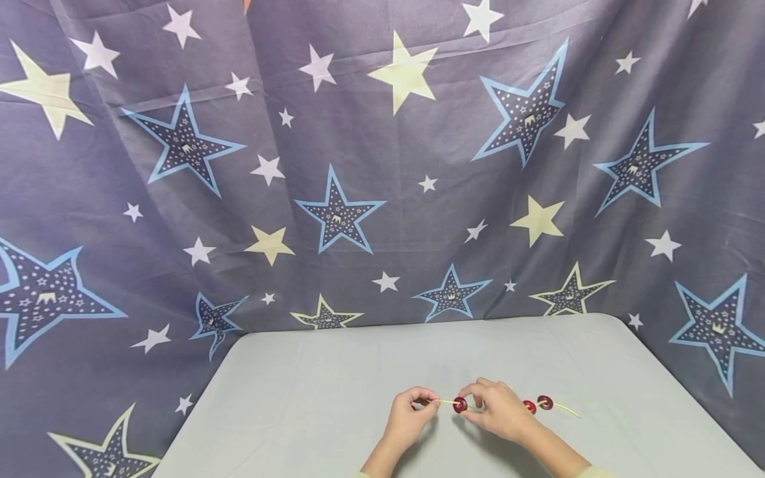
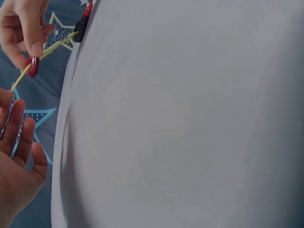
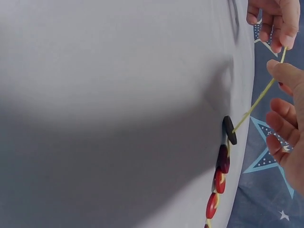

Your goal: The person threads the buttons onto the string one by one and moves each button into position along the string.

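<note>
Between thumb and fingertips my left hand pinches a thin yellow string near one end. My right hand holds a dark red button by its rim, a short way right of the left fingertips. The string passes through this button, which stands on edge in the left wrist view. Farther along the same string, a black button, a dark purple button and red buttons rest in a row on the table. In the head view the right hand hides part of that row.
A pale grey cloth covers the table. Behind it hangs a dark curtain with printed stars. Past the right hand, the string's loose tail runs out beyond a dark red button.
</note>
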### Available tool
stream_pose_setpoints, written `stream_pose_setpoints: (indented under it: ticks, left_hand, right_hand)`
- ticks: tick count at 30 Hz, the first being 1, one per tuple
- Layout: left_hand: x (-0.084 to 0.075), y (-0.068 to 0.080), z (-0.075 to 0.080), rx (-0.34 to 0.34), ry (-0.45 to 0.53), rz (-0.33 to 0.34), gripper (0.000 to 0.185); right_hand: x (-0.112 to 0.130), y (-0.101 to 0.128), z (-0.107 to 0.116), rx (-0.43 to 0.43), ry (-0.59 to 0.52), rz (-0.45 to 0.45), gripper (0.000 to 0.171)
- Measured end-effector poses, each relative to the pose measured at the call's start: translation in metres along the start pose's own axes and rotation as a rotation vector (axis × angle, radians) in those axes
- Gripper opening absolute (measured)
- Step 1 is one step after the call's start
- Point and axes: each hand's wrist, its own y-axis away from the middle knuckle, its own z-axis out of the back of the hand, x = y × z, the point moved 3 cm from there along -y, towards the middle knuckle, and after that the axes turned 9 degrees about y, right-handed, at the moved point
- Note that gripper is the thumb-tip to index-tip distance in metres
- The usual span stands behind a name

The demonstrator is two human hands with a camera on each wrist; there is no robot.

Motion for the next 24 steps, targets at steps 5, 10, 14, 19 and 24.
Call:
stream_pose_setpoints:
  ticks: [5, 10, 14, 19, 24]
  left_hand:
    - [0.001, -0.002, 0.000, -0.002, -0.034, 0.024, 0.004]
    - [0.002, -0.002, 0.002, 0.014, -0.028, 0.016, 0.005]
    - [-0.002, 0.001, 0.004, 0.029, -0.031, 0.022, 0.006]
    - [0.004, 0.000, 0.006, 0.039, -0.034, 0.016, 0.007]
    - [0.006, 0.000, 0.007, 0.045, -0.039, 0.020, 0.007]
  right_hand:
    - [-0.003, 0.002, 0.000, 0.034, -0.006, -0.015, 0.022]
    - [-0.007, 0.005, -0.002, 0.047, 0.000, -0.021, 0.021]
    - [-0.011, 0.009, -0.005, 0.073, -0.003, -0.050, 0.020]
    - [-0.015, 0.012, -0.009, 0.090, -0.004, -0.068, 0.020]
    - [-0.017, 0.013, -0.009, 0.125, -0.034, -0.078, 0.020]
